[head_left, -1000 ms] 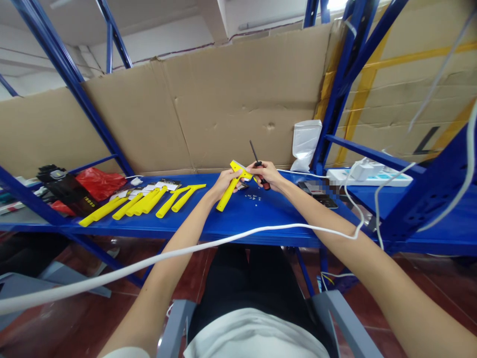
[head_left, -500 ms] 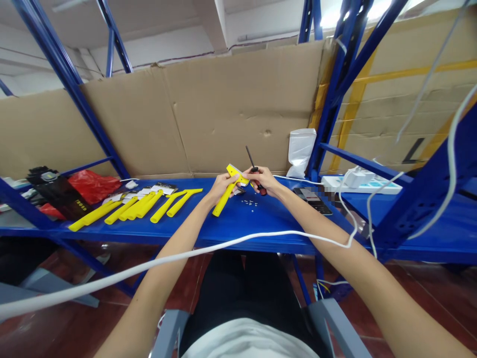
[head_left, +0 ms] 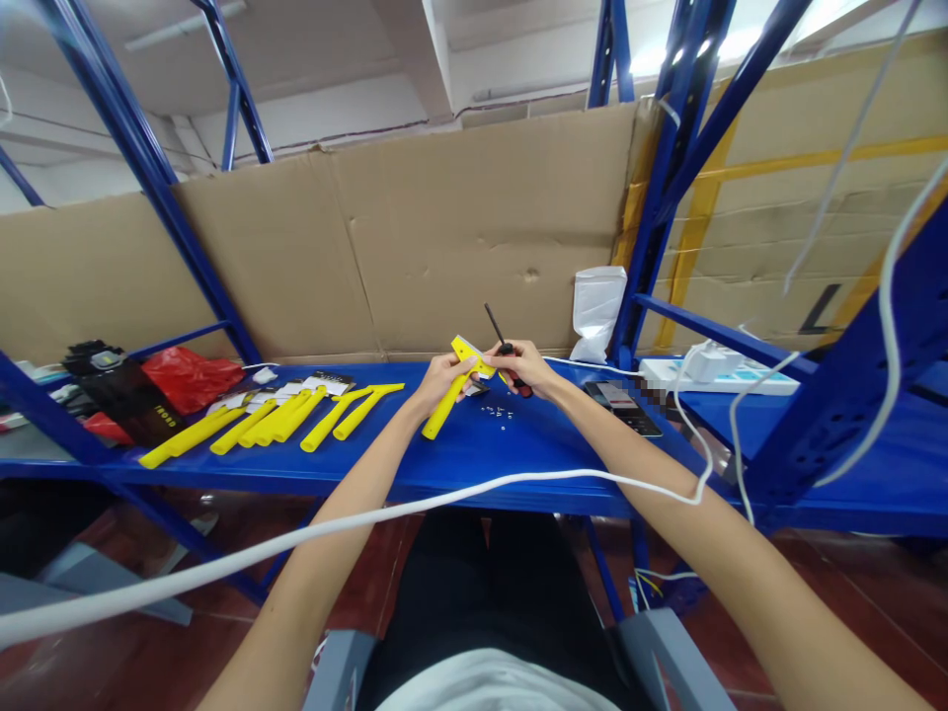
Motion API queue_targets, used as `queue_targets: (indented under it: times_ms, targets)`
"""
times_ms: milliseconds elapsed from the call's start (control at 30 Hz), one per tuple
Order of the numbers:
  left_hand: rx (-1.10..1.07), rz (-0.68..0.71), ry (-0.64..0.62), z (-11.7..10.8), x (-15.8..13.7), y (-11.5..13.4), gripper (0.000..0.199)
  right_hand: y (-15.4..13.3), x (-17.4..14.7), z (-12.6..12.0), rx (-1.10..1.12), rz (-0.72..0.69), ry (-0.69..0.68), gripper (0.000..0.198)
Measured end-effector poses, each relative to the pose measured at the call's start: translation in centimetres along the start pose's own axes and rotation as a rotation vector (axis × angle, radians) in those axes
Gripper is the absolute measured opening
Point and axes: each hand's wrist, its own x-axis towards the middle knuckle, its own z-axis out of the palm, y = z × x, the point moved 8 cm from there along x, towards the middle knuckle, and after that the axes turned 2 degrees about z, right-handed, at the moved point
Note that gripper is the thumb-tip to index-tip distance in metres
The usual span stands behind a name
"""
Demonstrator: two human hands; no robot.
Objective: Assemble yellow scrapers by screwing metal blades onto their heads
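Observation:
My left hand [head_left: 436,382] is closed around a yellow T-shaped scraper [head_left: 442,413], its long handle slanting down to the left. A pale strip runs along the top edge of the scraper's head. In my right hand [head_left: 536,371] is a screwdriver [head_left: 522,388] with a dark red and black handle, its dark shaft pointing up and away from the scraper. The right fingertips also reach the right end of the scraper's head; whether they pinch something small there I cannot tell. Below the hands, several tiny bright pieces [head_left: 498,411], perhaps screws, lie scattered on the blue table.
Several more yellow scrapers [head_left: 296,415] lie in a row at left, beside a black box [head_left: 137,400] and a red plastic bag [head_left: 182,375]. A phone [head_left: 623,407] and a white power strip [head_left: 730,375] are at right. A white cable [head_left: 474,486] crosses before the table.
The whole view has shifted slightly downward in the picture. Both hands keep their hold on the scraper and screwdriver, with only a small change in the scraper's tilt.

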Motion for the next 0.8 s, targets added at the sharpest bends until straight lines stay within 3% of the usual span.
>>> queue_targets:
  times_ms: [433,800]
  targets:
    - [0.046,0.006,0.018,-0.5,0.1,-0.1,0.049,-1.4,-0.4,0.3,-0.268,-0.120,0.049,0.055]
    - [0.156,0.013,-0.006,-1.0,0.7,-0.8,0.055,-0.8,-0.4,0.7,-0.226,-0.090,0.081,0.051]
